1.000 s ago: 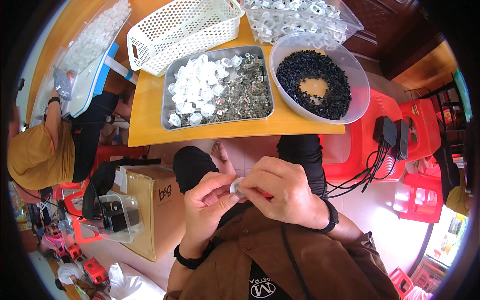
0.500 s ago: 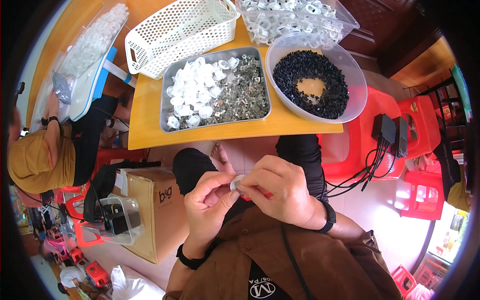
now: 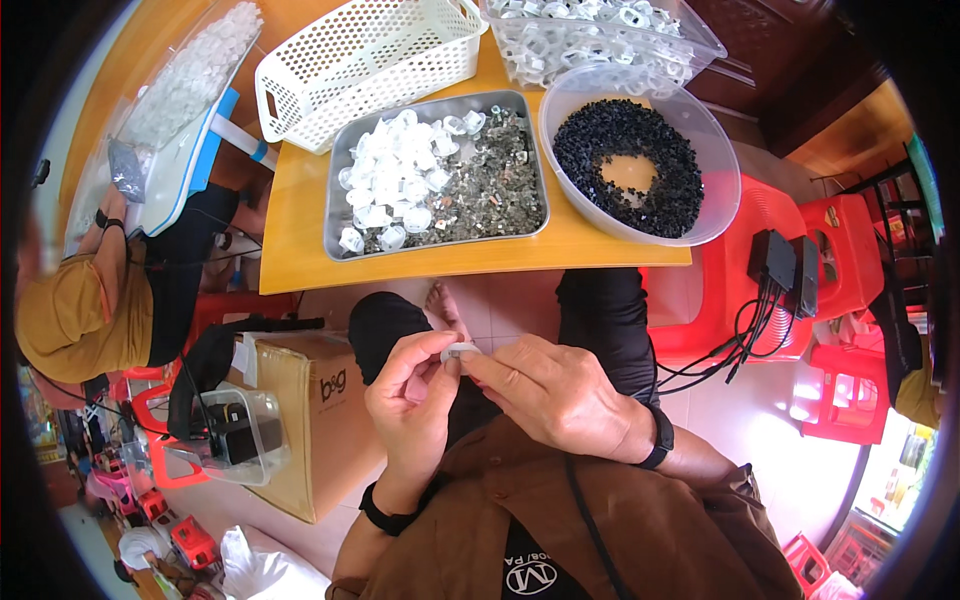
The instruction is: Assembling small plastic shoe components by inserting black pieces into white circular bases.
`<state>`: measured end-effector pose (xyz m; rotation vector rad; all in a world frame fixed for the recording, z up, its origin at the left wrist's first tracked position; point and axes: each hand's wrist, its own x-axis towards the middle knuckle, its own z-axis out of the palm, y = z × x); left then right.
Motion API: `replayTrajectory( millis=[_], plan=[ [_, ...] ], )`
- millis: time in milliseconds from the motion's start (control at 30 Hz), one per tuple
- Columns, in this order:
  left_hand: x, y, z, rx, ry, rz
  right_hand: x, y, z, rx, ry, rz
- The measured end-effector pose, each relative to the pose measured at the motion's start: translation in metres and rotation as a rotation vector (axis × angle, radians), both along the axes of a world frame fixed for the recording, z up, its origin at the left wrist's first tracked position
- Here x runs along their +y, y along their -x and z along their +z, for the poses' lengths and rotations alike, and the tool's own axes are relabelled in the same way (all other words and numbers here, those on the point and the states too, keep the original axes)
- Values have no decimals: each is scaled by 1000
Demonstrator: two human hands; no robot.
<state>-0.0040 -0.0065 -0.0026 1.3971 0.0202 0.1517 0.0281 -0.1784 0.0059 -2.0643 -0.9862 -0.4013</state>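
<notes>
In front of my lap, between thumb and fingers, my left hand (image 3: 415,385) pinches a small white plastic ring-shaped part (image 3: 458,349). Close against it, my right hand (image 3: 555,390) has its fingers bent together, their tips at the part's right side. A bit of red shows under those fingertips; the fingers hide what it is. Beyond both hands, on the yellow table (image 3: 470,266), lies a metal tray (image 3: 336,215) with a heap of similar white parts (image 3: 395,170) on its left and tiny grey-brown pieces (image 3: 490,175) on its right.
Right of the tray stands a clear round bowl (image 3: 725,190) of small black pieces. Behind are a white perforated basket (image 3: 370,65) and a clear bin (image 3: 600,65) of white parts. A cardboard box (image 3: 340,430) is at left, red stools (image 3: 700,300) at right. Another person (image 3: 90,310) sits left.
The white part has turned and moved slightly up and left with my left hand. My right hand has rolled flatter, its fingers now stretched more toward the part.
</notes>
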Motion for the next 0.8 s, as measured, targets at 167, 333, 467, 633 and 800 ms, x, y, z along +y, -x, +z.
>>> replayTrajectory(
  millis=[167,333,467,633,800],
  plan=[
    [-2,-1,0,137,54,29,0,3,5,-141,272,-17],
    [-3,-1,4,291,324,15,1,2,-6,-79,186,-2],
    [1,0,-4,252,292,-11,0,-2,-4,111,-87,10],
    [1,2,-8,227,280,-7,4,-8,-7,227,-193,-17],
    [1,3,-6,204,256,-3,10,-6,-15,205,-250,0]
  ],
)
